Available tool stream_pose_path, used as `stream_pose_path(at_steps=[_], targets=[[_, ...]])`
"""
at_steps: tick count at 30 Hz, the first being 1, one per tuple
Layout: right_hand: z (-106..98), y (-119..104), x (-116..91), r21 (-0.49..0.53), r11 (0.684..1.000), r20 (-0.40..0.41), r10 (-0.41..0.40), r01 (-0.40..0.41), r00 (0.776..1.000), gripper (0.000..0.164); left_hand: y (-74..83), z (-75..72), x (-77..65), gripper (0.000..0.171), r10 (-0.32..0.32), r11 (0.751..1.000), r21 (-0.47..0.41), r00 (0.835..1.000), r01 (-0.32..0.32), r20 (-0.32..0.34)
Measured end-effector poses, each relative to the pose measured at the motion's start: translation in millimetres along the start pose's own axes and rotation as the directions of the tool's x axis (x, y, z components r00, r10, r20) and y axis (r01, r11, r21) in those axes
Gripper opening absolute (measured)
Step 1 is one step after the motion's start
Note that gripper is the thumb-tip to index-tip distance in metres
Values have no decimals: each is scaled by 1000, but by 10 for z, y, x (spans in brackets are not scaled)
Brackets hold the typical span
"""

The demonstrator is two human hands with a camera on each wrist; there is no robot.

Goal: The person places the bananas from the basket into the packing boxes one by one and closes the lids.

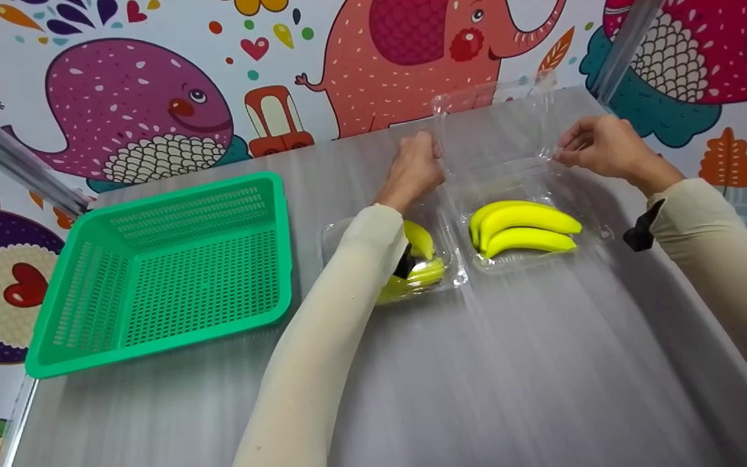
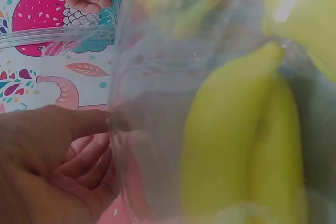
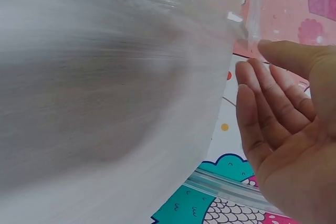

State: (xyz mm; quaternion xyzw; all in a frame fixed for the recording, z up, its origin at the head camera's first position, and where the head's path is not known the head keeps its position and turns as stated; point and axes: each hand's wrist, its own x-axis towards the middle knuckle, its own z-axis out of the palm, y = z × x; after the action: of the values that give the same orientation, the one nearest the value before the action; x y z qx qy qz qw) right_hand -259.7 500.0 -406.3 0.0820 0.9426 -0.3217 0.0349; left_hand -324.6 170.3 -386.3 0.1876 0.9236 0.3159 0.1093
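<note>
A clear plastic clamshell box [image 1: 497,269] lies with its lid [image 1: 497,123] raised at the back. Inside sits a bunch of yellow bananas [image 1: 529,220]. My left hand [image 1: 414,167] has its fingers curled at the lid's left side; plastic partly veils its fingertips in the left wrist view. At the right edge, my right hand [image 1: 613,150] pinches the lid between thumb and fingertips, the other fingers loosely bent. A second clear box [image 1: 454,279] with bananas [image 1: 419,240] stands to the left, partly hidden by my left forearm. Bananas [image 2: 231,145] fill much of the left wrist view.
A green perforated plastic basket [image 1: 205,279] stands on the left of the grey table [image 1: 509,389]. Behind the table rises a wall [image 1: 172,19] with cartoon animals. Metal frame posts [image 1: 626,52] stand at the table's back corners.
</note>
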Motion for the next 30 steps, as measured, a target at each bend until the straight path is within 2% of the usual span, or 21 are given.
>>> stream_pose_path(at_steps=[4,9,17,20,24,30], targets=[[1,12,-19,12,1000,-14,-10,10,1000,36,-35,-20,-22,17,40,999,-23,999,-40,3],[1,21,-33,29,999,-28,-29,30,999,34,-82,-46,-41,14,97,994,-54,995,-99,-32],[21,103,-142,35,997,-56,-60,62,997,32,-115,-86,-95,23,232,963,-119,968,-243,-100],[24,124,-187,47,995,-66,-82,86,994,32,-120,-118,-141,23,259,953,-143,962,-268,-83],[23,149,-232,72,993,-62,-87,92,994,31,-151,-146,-210,19,296,942,-155,955,-296,-26],[-28,176,-346,98,994,19,-51,49,999,42,-207,-149,-306,15,358,923,-174,932,-343,59]])
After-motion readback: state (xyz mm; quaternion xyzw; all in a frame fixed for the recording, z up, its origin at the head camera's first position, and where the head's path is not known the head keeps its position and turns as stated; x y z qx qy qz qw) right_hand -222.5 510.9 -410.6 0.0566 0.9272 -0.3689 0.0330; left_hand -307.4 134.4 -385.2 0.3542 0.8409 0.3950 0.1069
